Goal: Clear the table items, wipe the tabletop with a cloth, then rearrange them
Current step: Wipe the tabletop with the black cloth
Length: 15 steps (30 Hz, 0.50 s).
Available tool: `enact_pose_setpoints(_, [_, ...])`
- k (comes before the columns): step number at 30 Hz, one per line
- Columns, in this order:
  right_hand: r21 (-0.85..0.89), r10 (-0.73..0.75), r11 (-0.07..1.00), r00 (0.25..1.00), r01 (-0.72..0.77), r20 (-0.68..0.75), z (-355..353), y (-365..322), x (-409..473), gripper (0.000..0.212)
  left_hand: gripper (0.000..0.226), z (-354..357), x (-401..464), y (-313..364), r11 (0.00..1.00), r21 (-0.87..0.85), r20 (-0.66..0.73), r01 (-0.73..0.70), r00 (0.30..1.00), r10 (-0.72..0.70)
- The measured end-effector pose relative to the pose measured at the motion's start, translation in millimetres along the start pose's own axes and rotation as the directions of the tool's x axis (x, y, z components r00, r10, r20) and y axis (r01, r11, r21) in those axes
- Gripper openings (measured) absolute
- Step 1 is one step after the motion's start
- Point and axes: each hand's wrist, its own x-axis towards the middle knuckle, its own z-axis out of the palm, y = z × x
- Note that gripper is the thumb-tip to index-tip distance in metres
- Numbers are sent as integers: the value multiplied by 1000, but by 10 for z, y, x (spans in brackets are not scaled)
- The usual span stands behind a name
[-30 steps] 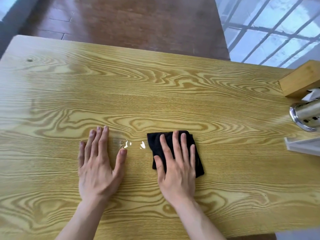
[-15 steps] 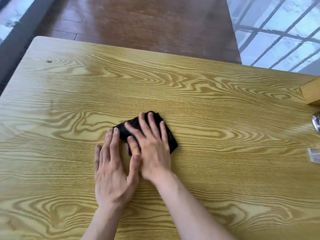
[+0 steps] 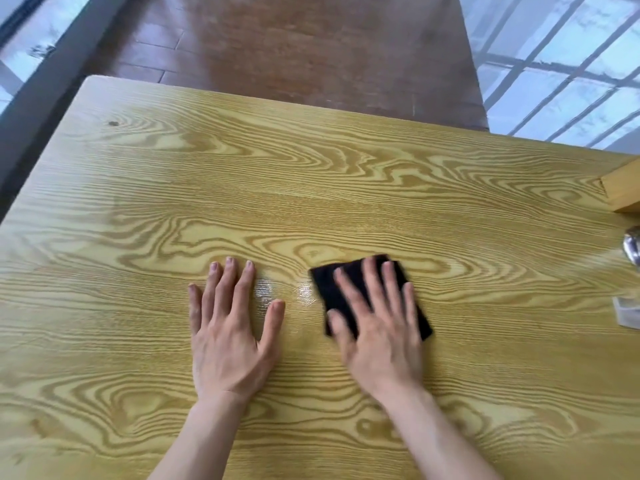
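A folded black cloth [image 3: 327, 285] lies flat on the yellow wood-grain tabletop [image 3: 311, 188], near the middle. My right hand [image 3: 379, 327] presses down on it with spread fingers, palm flat, covering most of it. My left hand [image 3: 232, 327] rests flat on the bare wood to the left of the cloth, fingers apart, holding nothing. A small wet shine [image 3: 304, 291] sits on the wood between the two hands.
At the right edge of the table a wooden box corner [image 3: 623, 192], a shiny metal object [image 3: 633, 247] and a white item [image 3: 628, 311] are partly cut off. Beyond the far edge lies brown floor, with windows at both sides.
My right hand has slid the cloth to the right, away from my left hand, after having pushed it left against that hand half a second ago. The left hand stays flat.
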Motion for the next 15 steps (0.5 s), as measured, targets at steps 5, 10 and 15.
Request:
enact_pose_setpoints(5, [2,276,961,961,-276,-32,3,213,347,62,81,1,33,40,1000,17,9,10,1000,-10])
enact_pose_setpoints(10, [29,229,973,973,-228,-39,46,-460,444,66,82,-4,47,33,997,-77,-36,25,999,-28])
enact_pose_setpoints(15, [22,-146,989,988,145,59,171,-1160,322,64,78,0,38,-51,978,-207,-60,33,997,-46])
